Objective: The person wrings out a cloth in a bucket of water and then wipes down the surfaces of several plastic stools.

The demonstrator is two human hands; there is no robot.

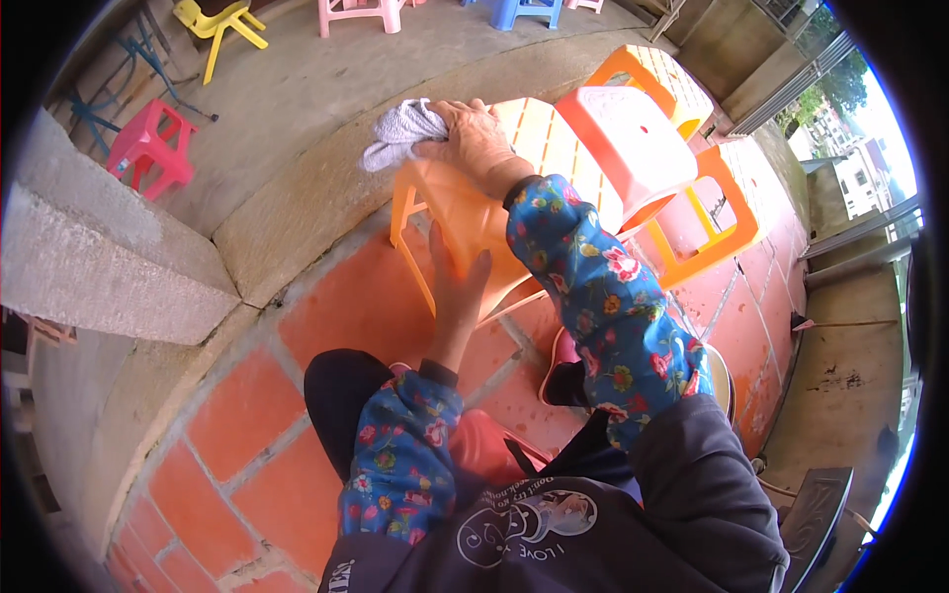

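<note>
In my right hand [471,141] is a bunched pale lilac cloth [404,133], held at the far left edge of an orange plastic stool [545,126] with a slatted seat top. The right forearm, in a blue floral sleeve cover [615,296], crosses in front of part of the seat. My left hand [456,289] is at the stool's near side, its thumb and fingers apart; some blur hides whether it presses on the plastic. Just right of this stool is a pink plastic stool [630,141] with a whitish glare on its top.
Two more orange stools [712,215] stand at the right on wet red floor tiles [245,430]. A concrete ledge [296,170] and pillar [118,244] border the left. Beyond are a pink-red stool [152,148], a yellow chair [219,30] and a blue stool [526,11].
</note>
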